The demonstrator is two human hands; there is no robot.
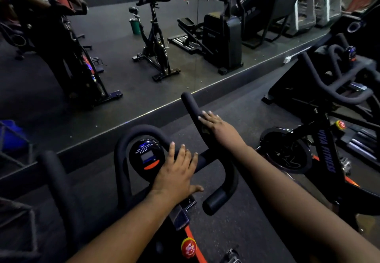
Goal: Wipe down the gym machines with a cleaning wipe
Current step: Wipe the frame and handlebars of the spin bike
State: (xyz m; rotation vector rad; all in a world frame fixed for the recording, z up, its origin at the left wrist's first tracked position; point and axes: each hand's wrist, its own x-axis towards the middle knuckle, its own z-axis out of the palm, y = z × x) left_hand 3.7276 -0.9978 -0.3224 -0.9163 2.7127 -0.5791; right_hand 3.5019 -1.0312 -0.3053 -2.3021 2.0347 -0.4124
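I stand over a black spin bike. Its foam handlebar (190, 104) has a round console (146, 155) with a small screen at the middle. My left hand (176, 172) lies flat on the crossbar just right of the console, fingers spread, holding nothing. My right hand (216, 127) rests palm down on the right forward handle with fingers stretched out. A small dull patch shows under that palm; I cannot tell whether it is a wipe. No wipe is plainly visible.
A second black bike (326, 139) stands close on the right. A wall mirror (144, 67) ahead reflects bikes, a stepper and a person. A red knob (188, 247) sits on my bike's frame below. Another handlebar (53, 172) rises at the left.
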